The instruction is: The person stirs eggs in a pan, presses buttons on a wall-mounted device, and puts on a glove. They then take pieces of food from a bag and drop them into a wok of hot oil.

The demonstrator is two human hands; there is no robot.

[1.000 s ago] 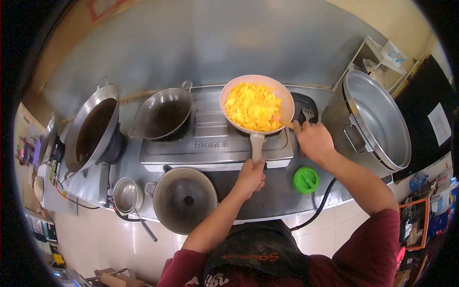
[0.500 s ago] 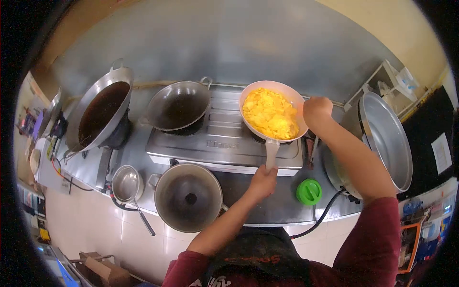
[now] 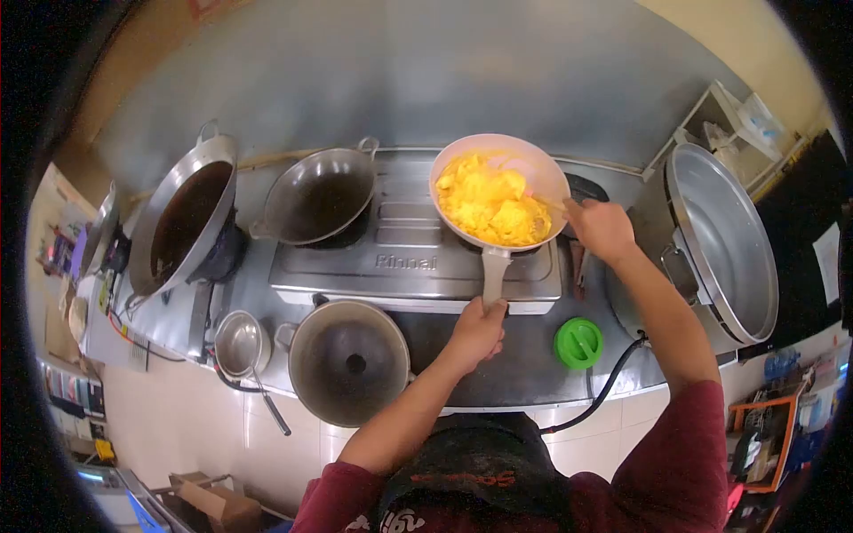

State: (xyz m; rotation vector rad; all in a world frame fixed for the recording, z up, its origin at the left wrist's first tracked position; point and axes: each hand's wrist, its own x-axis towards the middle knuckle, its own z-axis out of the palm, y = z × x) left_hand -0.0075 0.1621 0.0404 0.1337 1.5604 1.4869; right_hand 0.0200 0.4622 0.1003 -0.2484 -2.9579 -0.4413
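Observation:
Scrambled eggs (image 3: 489, 204), bright yellow and lumpy, lie in a pale frying pan (image 3: 524, 153) on the right burner of the stove. My left hand (image 3: 478, 332) is closed round the pan's light handle (image 3: 494, 277). At the pan's right rim, my right hand (image 3: 601, 229) grips a pale spatula (image 3: 553, 203) that reaches into the eggs; its far end is buried there, so its shape is hard to make out. Just behind this hand lies a black utensil (image 3: 586, 188), partly covered.
A dark wok (image 3: 322, 197) sits on the left burner of the steel stove (image 3: 404, 282). Farther left stands a large wok of dark liquid (image 3: 191, 213). Nearer are a deep pot (image 3: 348, 364), a small saucepan (image 3: 242, 345) and a green lid (image 3: 578, 343). A big aluminium pot (image 3: 721, 240) stands right.
My right hand has moved slightly down, and the spatula now shows beyond the fingers. The eggs have been shifted and heaped differently. My left hand still grips the pan handle.

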